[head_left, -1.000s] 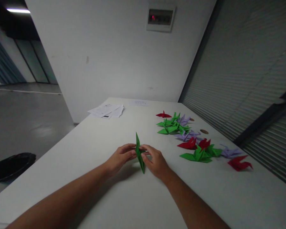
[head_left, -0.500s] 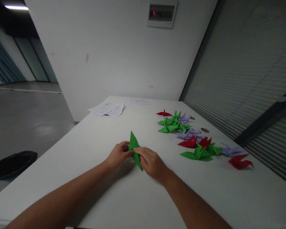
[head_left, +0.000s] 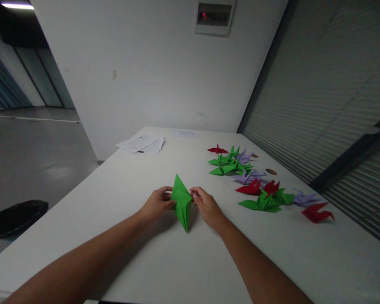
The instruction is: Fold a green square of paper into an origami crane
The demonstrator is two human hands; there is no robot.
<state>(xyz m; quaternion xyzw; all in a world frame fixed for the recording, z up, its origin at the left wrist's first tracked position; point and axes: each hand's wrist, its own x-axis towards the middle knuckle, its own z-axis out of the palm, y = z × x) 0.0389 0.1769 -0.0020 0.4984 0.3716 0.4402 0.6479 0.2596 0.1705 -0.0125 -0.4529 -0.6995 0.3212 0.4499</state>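
A green piece of folded origami paper (head_left: pixel 182 200), shaped like a long diamond with a crease down its lower half, is held just over the white table. My left hand (head_left: pixel 158 202) pinches its left edge between thumb and fingers. At the right corner, the thumb and fingertips of my right hand (head_left: pixel 205 204) close on the paper's edge, with some fingertips partly hidden. The paper's lower point tilts toward me.
Finished paper cranes lie along the right side: several green ones (head_left: pixel 228 169), red ones (head_left: pixel 318 214) and purple ones (head_left: pixel 305 198). Printed sheets (head_left: pixel 141 144) rest at the far left of the table (head_left: pixel 129 270). A black-lined bin (head_left: pixel 17 217) stands on the floor at left.
The green paper has turned from nearly edge-on to show its broad face. My right hand has shifted from across its middle to its right corner; my left hand keeps its hold.
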